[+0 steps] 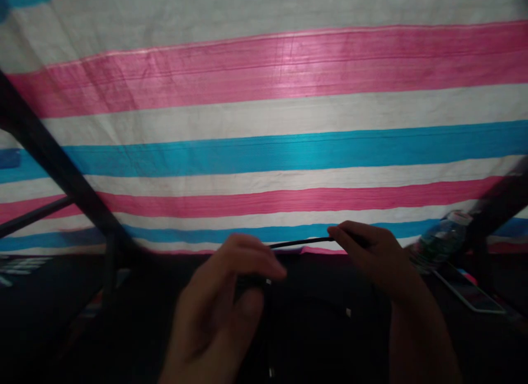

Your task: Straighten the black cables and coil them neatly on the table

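Cord (pixel 301 242), black and thin, bridges both hands before a striped sheet (pixel 289 117). Right hand (pixel 377 254) pinches it, perhaps for steadiness. Left hand (pixel 206 299) curls, thumb apart, where cord passes from sight; whether its grip holds anything, cannot tell.

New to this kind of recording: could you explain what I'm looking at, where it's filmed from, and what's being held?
There is no machine: these are a person's bare hands, filmed by a camera on their head, looking forward and down. The right hand pinches a thin black cord, which runs toward the left hand; whether that one grips it is hidden. Behind is a striped sheet. At right are a bottle and a phone. Below the hands it is too dark to make out much.
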A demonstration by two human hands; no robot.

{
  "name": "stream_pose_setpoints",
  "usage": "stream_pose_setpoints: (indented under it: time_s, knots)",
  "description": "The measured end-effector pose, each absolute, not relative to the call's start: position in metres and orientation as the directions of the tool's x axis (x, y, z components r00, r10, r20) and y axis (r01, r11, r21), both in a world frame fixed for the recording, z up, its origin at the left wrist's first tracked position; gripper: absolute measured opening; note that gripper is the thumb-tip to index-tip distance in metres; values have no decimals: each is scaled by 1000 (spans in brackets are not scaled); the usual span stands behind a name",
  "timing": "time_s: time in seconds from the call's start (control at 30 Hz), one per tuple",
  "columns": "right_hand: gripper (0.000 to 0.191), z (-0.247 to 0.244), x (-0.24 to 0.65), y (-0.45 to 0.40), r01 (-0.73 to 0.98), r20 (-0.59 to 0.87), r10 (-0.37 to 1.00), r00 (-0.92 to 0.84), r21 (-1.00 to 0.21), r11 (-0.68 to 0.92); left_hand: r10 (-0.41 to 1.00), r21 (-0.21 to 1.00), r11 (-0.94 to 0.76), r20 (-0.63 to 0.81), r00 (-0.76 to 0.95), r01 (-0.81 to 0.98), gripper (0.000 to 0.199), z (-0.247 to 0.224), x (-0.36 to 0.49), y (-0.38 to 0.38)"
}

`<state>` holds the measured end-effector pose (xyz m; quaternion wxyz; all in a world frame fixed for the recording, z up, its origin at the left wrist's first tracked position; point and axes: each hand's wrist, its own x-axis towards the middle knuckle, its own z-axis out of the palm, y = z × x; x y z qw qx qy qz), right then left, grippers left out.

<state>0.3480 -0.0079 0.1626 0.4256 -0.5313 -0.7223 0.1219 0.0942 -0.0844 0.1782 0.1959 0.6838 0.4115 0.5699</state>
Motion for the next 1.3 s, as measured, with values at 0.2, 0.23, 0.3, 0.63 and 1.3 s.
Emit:
stream_pose_setpoints:
  time_s: [0.2, 0.23, 0.3, 0.63, 1.3]
  knots:
    - [34, 166, 334, -12, 597, 508, 849, -146, -639, 485, 869, 693, -486, 447, 212, 532, 26, 162, 120, -23]
    - [33, 167, 335, -13, 582, 498, 850, -171, -645, 495, 879, 693, -469, 426, 214, 547, 32, 161, 119, -21]
    - [35, 169, 340, -14, 566, 468, 859, -208, -659, 495, 875, 682, -457, 460, 151, 571, 45, 162, 110, -19]
    - [46, 171, 379, -16, 597, 388, 906, -171, -691, 408, 656, 654, -272, 663, -361, 706, 47, 183, 43, -33]
    - [39, 164, 314, -20, 511, 533, 820, -208, -656, 556, 734, 402, -531, 658, 168, 746, 36, 172, 112, -39]
